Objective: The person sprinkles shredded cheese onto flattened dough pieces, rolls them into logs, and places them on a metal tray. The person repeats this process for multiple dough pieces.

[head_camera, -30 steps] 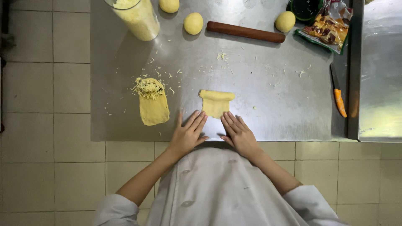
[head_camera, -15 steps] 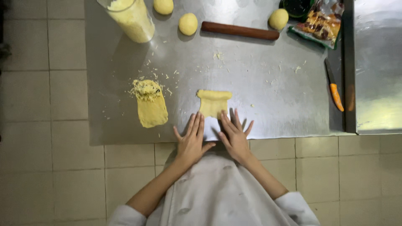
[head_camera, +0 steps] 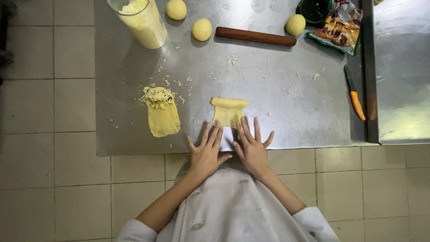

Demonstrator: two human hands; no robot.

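On the steel table point(head_camera: 291, 116), both flat hands' fingers point(head_camera: 215, 134) touch the rolled dough point(head_camera: 229, 111).

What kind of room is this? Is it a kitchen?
Most likely a working kitchen or bakery. A steel worktable holds dough balls, a wooden rolling pin and a tall container of grated cheese, and both hands press a dough strip.

Yellow dough sheet point(head_camera: 229, 112) — brown rolling pin point(head_camera: 255, 36), orange-handled knife point(head_camera: 356, 99).
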